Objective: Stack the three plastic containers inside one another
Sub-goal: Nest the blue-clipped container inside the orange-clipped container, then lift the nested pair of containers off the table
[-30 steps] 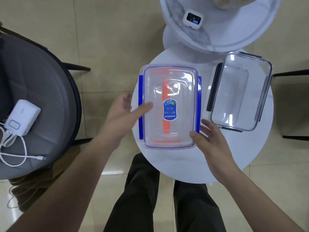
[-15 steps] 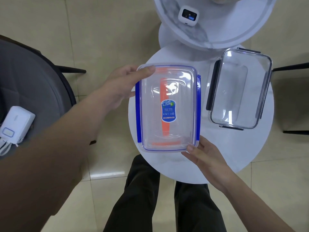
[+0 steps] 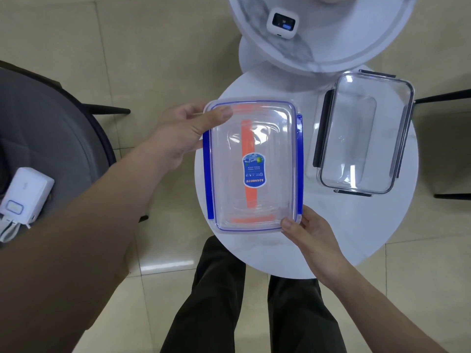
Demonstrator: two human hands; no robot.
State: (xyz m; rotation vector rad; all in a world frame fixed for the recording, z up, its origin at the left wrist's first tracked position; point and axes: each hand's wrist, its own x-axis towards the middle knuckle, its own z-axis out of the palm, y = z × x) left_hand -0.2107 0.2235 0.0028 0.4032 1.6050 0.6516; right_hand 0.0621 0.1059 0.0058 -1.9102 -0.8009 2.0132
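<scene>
On the round white table (image 3: 356, 238), the blue-clipped container (image 3: 254, 166) is gripped at its near right corner by the right hand (image 3: 309, 233) and at its far left corner by the left hand (image 3: 183, 131); beyond, to its right, a black-clipped container (image 3: 362, 133) is seen.

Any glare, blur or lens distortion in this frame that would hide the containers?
Head view: wide-angle bending curves the floor tile lines near the edges; window glare streaks the blue-clipped container's clear lid and the black-clipped container, plus a bright patch on the floor; the left forearm is dark and soft up close; both containers stay legible.
</scene>
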